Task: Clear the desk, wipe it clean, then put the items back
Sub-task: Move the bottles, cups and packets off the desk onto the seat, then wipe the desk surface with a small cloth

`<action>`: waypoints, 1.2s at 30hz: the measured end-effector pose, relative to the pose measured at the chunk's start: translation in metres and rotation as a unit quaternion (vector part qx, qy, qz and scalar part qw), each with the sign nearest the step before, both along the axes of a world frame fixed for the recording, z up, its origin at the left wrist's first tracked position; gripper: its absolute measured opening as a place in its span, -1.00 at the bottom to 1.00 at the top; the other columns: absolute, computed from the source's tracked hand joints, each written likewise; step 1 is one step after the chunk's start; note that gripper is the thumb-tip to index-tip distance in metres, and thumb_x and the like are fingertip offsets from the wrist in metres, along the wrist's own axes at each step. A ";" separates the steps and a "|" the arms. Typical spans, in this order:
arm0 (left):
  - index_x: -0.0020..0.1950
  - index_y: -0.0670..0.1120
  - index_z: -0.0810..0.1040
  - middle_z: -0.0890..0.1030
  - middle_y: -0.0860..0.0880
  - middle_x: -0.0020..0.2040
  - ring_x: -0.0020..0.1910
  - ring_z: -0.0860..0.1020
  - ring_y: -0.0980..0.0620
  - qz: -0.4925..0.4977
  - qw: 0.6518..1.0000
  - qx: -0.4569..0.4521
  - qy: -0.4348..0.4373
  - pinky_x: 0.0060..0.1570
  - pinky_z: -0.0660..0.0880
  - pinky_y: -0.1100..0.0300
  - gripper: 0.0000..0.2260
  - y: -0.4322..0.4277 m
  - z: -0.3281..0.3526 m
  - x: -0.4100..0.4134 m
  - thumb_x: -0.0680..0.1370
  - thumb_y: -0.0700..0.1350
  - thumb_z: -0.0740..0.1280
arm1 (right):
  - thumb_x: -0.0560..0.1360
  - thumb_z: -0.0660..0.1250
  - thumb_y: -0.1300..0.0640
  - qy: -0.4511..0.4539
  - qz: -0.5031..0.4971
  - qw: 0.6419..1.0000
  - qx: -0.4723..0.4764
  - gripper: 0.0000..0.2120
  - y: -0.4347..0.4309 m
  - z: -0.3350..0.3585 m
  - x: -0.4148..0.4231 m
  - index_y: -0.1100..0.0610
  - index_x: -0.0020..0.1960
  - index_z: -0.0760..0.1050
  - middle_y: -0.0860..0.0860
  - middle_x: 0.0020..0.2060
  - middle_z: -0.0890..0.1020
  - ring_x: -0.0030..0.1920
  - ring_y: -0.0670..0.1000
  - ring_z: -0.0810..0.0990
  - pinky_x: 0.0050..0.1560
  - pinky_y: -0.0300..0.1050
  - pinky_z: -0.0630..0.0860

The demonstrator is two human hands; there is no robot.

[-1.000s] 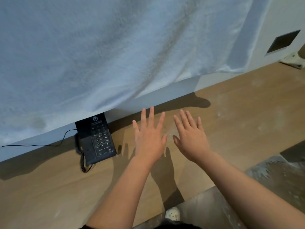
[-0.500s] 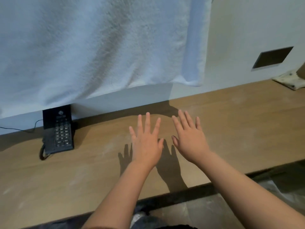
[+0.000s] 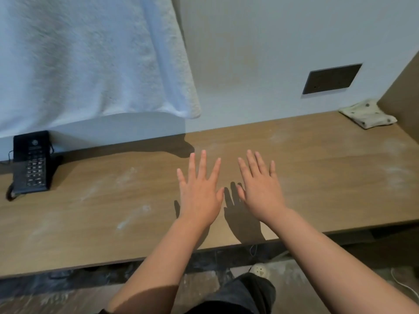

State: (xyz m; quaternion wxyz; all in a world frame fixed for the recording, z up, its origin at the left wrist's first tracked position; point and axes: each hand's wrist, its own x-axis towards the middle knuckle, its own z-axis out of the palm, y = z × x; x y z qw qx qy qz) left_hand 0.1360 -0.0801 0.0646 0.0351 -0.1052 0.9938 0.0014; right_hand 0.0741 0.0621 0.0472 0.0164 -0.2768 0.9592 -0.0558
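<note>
Bench: dusty, phone now far left of my hands.
Hands: left hand, right hand spread, empty.
Meaning: view shifted; clearing unstarted.

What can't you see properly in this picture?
- Telephone, head view: button labels too small to read.
- White towel: cut off by the top and left edges, so what it hangs from is hidden.
- Under the desk: dark and blocked by the desktop.
- Folded cloth: its spots are too blurry to identify.
</note>
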 end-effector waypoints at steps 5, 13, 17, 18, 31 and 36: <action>0.58 0.12 -0.27 -0.35 -0.09 0.57 0.53 -0.36 -0.16 0.019 1.000 0.013 -0.003 0.46 -0.20 -0.27 -0.39 0.042 -0.015 -0.056 0.66 0.16 0.04 | 0.61 0.05 -0.08 0.000 0.021 1.000 0.009 -0.37 0.039 -0.007 -0.055 0.12 0.57 -0.07 0.15 0.55 -0.11 0.55 0.16 -0.16 0.48 0.20 -0.17; 0.55 0.12 -0.33 -0.37 -0.08 0.56 0.54 -0.35 -0.17 -0.010 1.000 0.020 -0.015 0.46 -0.18 -0.28 -0.38 0.116 -0.027 -0.139 0.66 0.16 0.03 | 0.63 0.03 -0.08 -0.022 0.000 0.999 0.044 -0.37 0.117 -0.009 -0.135 0.10 0.57 -0.15 0.12 0.55 -0.17 0.55 0.13 -0.22 0.48 0.18 -0.19; 0.54 0.14 -0.32 -0.35 -0.07 0.56 0.54 -0.34 -0.17 -0.018 0.999 0.035 -0.027 0.46 -0.19 -0.27 -0.40 0.148 -0.039 -0.170 0.66 0.15 0.03 | 0.62 0.07 -0.04 -0.060 -0.012 0.997 0.049 -0.38 0.153 -0.017 -0.168 0.10 0.57 -0.11 0.12 0.56 -0.14 0.55 0.12 -0.19 0.51 0.20 -0.14; 0.56 0.13 -0.28 -0.33 -0.08 0.57 0.54 -0.34 -0.17 -0.025 0.998 0.035 -0.038 0.47 -0.19 -0.27 -0.40 0.156 -0.042 -0.180 0.67 0.14 0.03 | 0.62 0.08 -0.03 -0.070 -0.019 0.996 0.048 -0.38 0.161 -0.021 -0.178 0.10 0.57 -0.10 0.12 0.56 -0.14 0.55 0.12 -0.18 0.50 0.19 -0.14; 0.59 0.08 -0.23 -0.29 -0.10 0.58 0.54 -0.32 -0.17 0.003 0.995 0.057 -0.077 0.46 -0.22 -0.25 -0.42 0.267 -0.062 -0.273 0.67 0.11 0.02 | 0.59 0.13 0.04 -0.131 -0.132 0.981 0.049 -0.47 0.274 -0.070 -0.317 0.09 0.53 0.13 0.18 0.55 -0.04 0.55 0.18 -0.09 0.51 0.19 -0.07; 0.60 0.07 -0.20 -0.29 -0.09 0.59 0.55 -0.31 -0.16 0.023 0.994 0.068 -0.089 0.47 -0.21 -0.24 -0.41 0.285 -0.066 -0.290 0.67 0.09 0.05 | 0.58 0.17 0.07 -0.144 -0.175 0.970 0.089 -0.53 0.297 -0.081 -0.370 0.04 0.48 0.24 0.16 0.55 -0.12 0.54 0.22 -0.12 0.49 0.24 -0.07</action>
